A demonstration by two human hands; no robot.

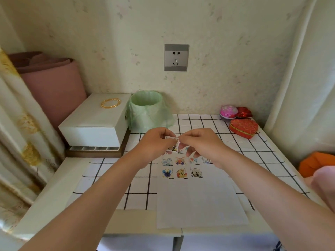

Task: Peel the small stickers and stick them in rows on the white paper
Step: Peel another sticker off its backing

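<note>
Both hands, left (155, 142) and right (197, 142), pinching one small sticker (171, 138); captions on stickers illegibly small

Home: curtain (21, 124), wall socket (176, 57), jewelry box (96, 122).

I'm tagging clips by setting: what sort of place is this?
Probably a home bedroom corner: a small table with a grid-patterned cloth, a white jewellery box with gold bangles, and a floral curtain.

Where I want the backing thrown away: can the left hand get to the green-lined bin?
Probably yes. The green-lined bin stands just beyond the left hand with nothing between, though that hand is now pinching the sticker.
</note>
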